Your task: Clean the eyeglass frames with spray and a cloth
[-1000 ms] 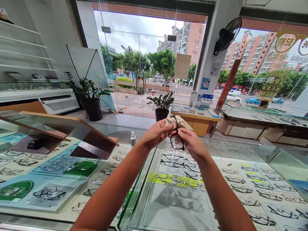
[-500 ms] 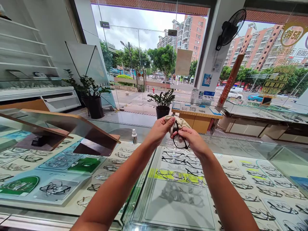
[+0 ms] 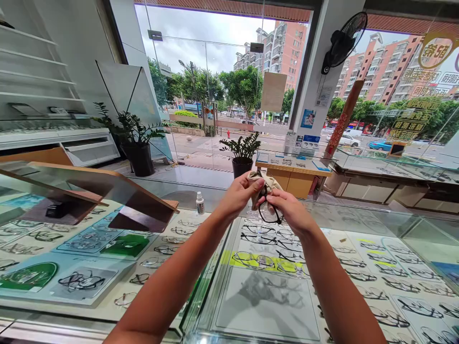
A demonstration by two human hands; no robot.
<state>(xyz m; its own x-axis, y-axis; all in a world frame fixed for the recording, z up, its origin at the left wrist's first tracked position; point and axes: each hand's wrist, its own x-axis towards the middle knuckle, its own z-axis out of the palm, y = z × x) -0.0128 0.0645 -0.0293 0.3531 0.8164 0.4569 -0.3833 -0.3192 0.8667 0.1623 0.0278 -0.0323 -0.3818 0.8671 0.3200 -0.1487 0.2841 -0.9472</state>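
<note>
Above the glass display table [image 3: 265, 306], the left hand [image 3: 239, 195] pinches a beige cleaning cloth [image 3: 269, 182] onto black-framed glasses [image 3: 269, 212] gripped by the right hand [image 3: 291, 211]; wiping looks midway, glasses not yet set down.

both hands meet above the glass display counter [image 3: 322, 224]; the left hand [image 3: 239, 193] pinches a beige cloth [image 3: 269, 182] against black-framed glasses [image 3: 269, 213]; the right hand [image 3: 292, 210] grips the frame.

Matt beige cloth [image 3: 270, 184] rubs glossy black plastic glasses [image 3: 269, 213]
</note>
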